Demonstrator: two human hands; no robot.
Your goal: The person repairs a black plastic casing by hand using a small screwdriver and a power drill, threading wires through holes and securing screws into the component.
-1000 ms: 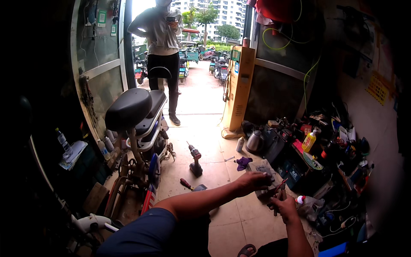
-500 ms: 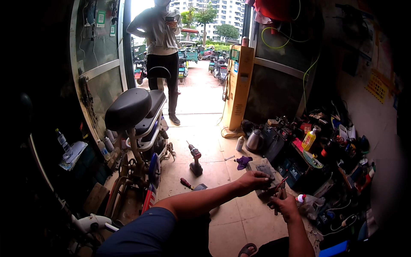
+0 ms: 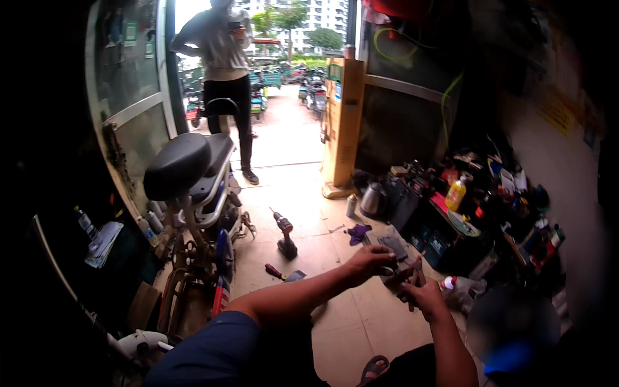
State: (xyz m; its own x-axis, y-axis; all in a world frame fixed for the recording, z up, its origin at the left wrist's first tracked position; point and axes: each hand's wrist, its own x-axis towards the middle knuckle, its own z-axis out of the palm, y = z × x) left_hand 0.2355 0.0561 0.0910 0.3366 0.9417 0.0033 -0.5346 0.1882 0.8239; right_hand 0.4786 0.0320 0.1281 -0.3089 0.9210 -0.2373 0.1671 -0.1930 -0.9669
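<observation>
My right hand (image 3: 425, 297) is closed around a pair of pliers (image 3: 410, 306), its jaws up and its handles down. By the jaws is a short reddish piece that looks like wire (image 3: 420, 257). Just left of the pliers, my left hand (image 3: 370, 263) is closed in a pinch; what lies between its fingertips is too small to make out. Beyond both hands, a grey box-like block (image 3: 393, 246) rests on the floor, partly hidden by them.
A cordless drill (image 3: 284, 237), a red-handled screwdriver (image 3: 274, 271) and a purple cloth (image 3: 358, 234) lie about the floor. The scooter (image 3: 177, 166) stands left; cluttered tools and a yellow bottle (image 3: 455, 193) are right. A person (image 3: 225, 71) stands in the doorway beside a tall carton (image 3: 343, 122).
The whole view has shifted, so the scene sits further left. My hands stay close together, the right still on the pliers. A dark blurred round shape now shows at the lower right.
</observation>
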